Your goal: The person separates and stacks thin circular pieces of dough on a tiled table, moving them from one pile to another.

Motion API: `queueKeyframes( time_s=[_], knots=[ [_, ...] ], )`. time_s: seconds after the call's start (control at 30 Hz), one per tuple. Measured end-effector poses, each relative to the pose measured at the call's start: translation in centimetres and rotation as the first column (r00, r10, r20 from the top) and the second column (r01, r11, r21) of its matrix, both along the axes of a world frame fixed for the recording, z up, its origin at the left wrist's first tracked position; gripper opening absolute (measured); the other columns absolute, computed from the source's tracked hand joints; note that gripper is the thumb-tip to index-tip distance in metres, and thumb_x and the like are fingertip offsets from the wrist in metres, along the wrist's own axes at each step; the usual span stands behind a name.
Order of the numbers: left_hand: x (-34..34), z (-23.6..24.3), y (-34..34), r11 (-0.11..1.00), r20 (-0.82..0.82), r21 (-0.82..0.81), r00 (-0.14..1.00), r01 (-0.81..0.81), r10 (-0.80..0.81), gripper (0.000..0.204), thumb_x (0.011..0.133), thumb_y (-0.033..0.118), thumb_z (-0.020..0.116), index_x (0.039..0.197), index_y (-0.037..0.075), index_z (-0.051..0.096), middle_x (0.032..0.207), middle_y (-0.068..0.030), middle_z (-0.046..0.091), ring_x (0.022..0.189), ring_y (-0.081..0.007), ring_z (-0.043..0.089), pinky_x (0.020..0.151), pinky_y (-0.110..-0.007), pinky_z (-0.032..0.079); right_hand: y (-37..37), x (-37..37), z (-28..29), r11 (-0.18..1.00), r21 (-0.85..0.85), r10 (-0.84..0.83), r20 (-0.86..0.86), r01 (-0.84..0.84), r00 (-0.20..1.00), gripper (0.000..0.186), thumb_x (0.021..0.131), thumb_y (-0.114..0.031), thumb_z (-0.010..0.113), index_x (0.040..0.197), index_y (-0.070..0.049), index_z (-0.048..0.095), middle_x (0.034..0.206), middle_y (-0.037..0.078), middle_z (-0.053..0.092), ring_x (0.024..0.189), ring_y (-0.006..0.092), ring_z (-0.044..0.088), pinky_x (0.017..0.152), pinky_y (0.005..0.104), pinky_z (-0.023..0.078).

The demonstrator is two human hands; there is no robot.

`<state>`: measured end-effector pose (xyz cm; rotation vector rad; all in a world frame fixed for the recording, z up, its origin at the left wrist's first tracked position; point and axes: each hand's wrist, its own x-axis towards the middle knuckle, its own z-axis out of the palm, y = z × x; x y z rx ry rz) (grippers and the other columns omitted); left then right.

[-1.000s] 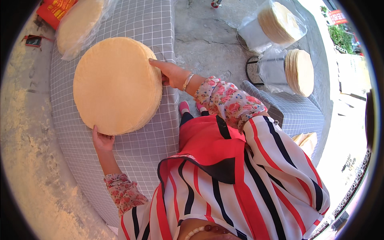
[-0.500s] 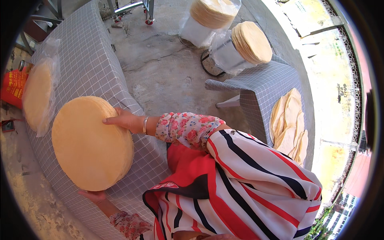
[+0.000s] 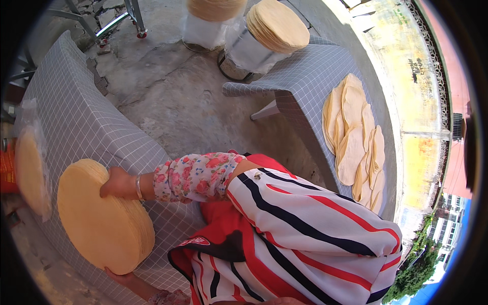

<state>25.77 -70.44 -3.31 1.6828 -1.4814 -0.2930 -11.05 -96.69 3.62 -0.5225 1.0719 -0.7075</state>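
Note:
A thick stack of round, pale yellow flatbreads (image 3: pixel 96 218) is held between my two hands above the gray checked tablecloth (image 3: pixel 117 132). The stack is tilted, so its broad round face shows. My right hand (image 3: pixel 118 184), with a bracelet at the wrist, is closed over the upper right edge, thumb on the face and fingers hidden behind. Down at the lower edge, my left hand (image 3: pixel 123 279) grips the stack from beneath, its fingers mostly out of sight. Farther left on the same cloth lies a clear plastic bag (image 3: pixel 29 114) around another round stack (image 3: pixel 31 170).
Loose overlapping flatbreads (image 3: pixel 351 132) lie on a second cloth-covered table (image 3: pixel 305 71) at the right. Beyond it, tall flatbread stacks (image 3: pixel 278 25) stand on plastic-wrapped supports (image 3: pixel 249 51). A metal frame on castors (image 3: pixel 136 20) is at the far left. A red package (image 3: pixel 7 168) sits at the left edge.
The view has shifted, bringing more of the right-hand table into sight. The stack, still in both hands, sits lower and farther left in the picture.

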Motion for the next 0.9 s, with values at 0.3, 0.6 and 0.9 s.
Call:
queueKeyframes(
  time_s=[0.3, 0.6, 0.9],
  knots=[
    [-8.3, -0.9, 8.0, 0.910, -0.887, 0.389, 0.209, -0.145, 0.413, 0.047, 0.094, 0.036, 0.055, 0.129, 0.005, 0.056, 0.125, -0.0136, 0.060, 0.117, -0.0264, 0.058, 0.091, -0.043, 0.053, 9.6, -10.1, -3.4, 0.996, 0.072, 0.039, 0.082, -0.045, 0.996, 0.055, 0.069, -0.013, 0.080, 0.117, 0.006, 0.060, 0.105, 0.017, 0.068, 0.097, 0.0296, 0.067, 0.084, 0.0400, 0.054],
    [-11.3, 7.6, 0.0, 0.744, 0.021, 0.598, 0.934, -0.298, 0.356, 0.045, 0.093, 0.031, 0.058, 0.124, -0.002, 0.058, 0.116, -0.0168, 0.064, 0.106, -0.0274, 0.063, 0.088, -0.037, 0.053, 12.4, -26.1, -6.8, 0.958, -0.168, 0.223, -0.066, -0.231, 0.973, 0.035, 0.080, -0.023, 0.075, 0.106, -0.002, 0.065, 0.094, 0.008, 0.067, 0.092, 0.0197, 0.064, 0.078, 0.0329, 0.050],
    [-46.1, 4.0, -30.9, 0.955, -0.307, 0.291, 0.951, 0.058, 0.036, 0.031, 0.098, 0.017, 0.051, 0.121, -0.002, 0.059, 0.114, -0.0154, 0.065, 0.103, -0.0227, 0.064, 0.087, -0.032, 0.052, 27.5, -53.4, -1.2, 0.902, -0.252, -0.397, -0.165, 0.350, 0.903, 0.024, 0.093, -0.017, 0.064, 0.113, -0.002, 0.063, 0.106, 0.002, 0.065, 0.100, 0.0101, 0.059, 0.089, 0.0260, 0.047]
  ],
)
